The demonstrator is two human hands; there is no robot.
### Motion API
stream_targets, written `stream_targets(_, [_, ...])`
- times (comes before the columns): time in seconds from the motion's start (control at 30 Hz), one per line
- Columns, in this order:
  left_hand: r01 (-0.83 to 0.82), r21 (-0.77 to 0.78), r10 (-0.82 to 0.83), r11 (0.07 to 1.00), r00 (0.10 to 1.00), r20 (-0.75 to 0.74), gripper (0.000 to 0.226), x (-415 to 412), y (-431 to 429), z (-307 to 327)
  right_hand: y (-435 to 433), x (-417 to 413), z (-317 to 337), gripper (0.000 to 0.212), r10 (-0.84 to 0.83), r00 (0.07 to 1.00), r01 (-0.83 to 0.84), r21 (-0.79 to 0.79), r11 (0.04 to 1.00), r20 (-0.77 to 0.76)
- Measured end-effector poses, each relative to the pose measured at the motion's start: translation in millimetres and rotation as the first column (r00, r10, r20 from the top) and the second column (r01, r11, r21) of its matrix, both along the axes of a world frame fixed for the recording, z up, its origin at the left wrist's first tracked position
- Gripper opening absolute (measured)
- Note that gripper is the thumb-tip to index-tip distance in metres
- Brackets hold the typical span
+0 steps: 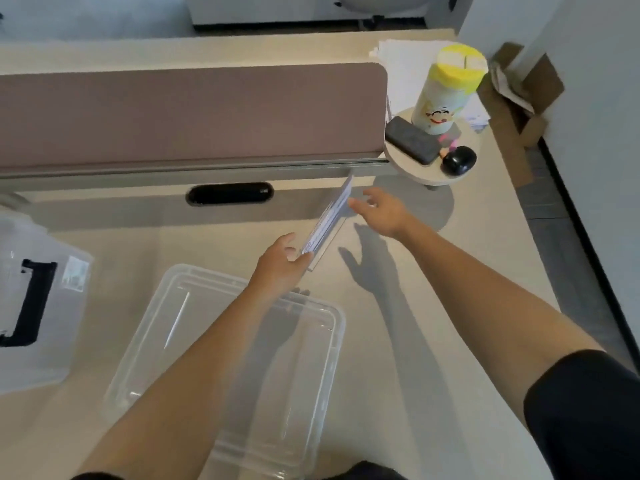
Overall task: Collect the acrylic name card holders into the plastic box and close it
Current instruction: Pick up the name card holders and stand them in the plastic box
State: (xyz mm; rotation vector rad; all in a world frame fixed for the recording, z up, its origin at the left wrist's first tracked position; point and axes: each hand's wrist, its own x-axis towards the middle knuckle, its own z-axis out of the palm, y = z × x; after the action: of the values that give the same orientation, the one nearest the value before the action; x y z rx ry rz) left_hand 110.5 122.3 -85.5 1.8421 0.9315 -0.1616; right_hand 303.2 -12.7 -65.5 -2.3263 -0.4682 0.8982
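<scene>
An acrylic name card holder point(329, 220) with a printed card stands tilted on the desk, right of centre. My left hand point(280, 263) grips its near lower corner. My right hand point(381, 209) hovers at its far upper end with fingers spread, holding nothing. A clear plastic tray-like piece point(325, 341), either the box or its lid, lies flat on the desk under my left forearm. At the left edge stands a clear plastic box point(52, 306) with a black handle.
A brown desk divider point(190, 116) runs across the back, with a black cable slot point(228, 192) below it. A small round shelf point(433, 168) at the right carries a yellow-lidded canister point(446, 88), a phone point(412, 140) and a black case point(459, 159). Papers and cardboard lie beyond.
</scene>
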Motion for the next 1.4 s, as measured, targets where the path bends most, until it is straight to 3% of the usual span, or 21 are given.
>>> stream_targets(0.1, [-0.163, -0.088, 0.161, 0.983, 0.987, -0.02, 0.063, 16, -9, -10, 14, 20, -18, 0.081, 0.013, 0.996, -0.009, 0.048, 0.999, -0.083])
stream_targets(0.2, [-0.152, 0.025, 0.152, 0.988, 0.988, -0.021, 0.052, 29, -15, -12, 26, 32, -34, 0.092, -0.026, 0.971, 0.061, 0.139, 0.988, -0.238])
stream_targets(0.37, [-0.064, 0.228, 0.079, 0.972, 0.995, -0.055, 0.029, 36, -21, -17, 39, 38, -56, 0.063, -0.069, 0.914, 0.178, 0.242, 0.954, -0.4])
stream_targets(0.47, [-0.049, 0.292, 0.067, 0.955, 0.996, -0.052, 0.028, 33, -23, -19, 40, 36, -62, 0.065, -0.07, 0.907, 0.195, 0.268, 0.943, -0.415])
stream_targets(0.7, [-0.037, 0.315, 0.044, 0.948, 0.999, -0.015, 0.027, 3, -26, -4, 31, 6, -44, 0.068, -0.077, 0.918, 0.22, 0.337, 0.915, -0.389])
stream_targets(0.9, [-0.065, 0.299, 0.025, 0.952, 0.99, 0.137, 0.031, -39, -27, 41, 38, -39, 17, 0.066, -0.087, 0.913, 0.29, 0.485, 0.825, -0.398])
stream_targets(1.07, [-0.135, 0.34, 0.063, 0.931, 0.975, 0.215, 0.032, -109, -16, 77, 59, -109, 74, 0.059, -0.038, 0.956, 0.206, 0.573, 0.794, -0.291])
stream_targets(1.33, [-0.072, 0.078, 0.033, 0.994, 0.908, 0.418, 0.04, -278, 13, 121, 104, -259, 143, 0.045, 0.112, 0.986, -0.007, 0.633, 0.774, -0.126])
stream_targets(1.4, [-0.061, 0.055, 0.029, 0.997, 0.887, 0.462, 0.051, -316, 18, 125, 117, -293, 155, 0.042, 0.142, 0.984, -0.042, 0.636, 0.771, -0.108])
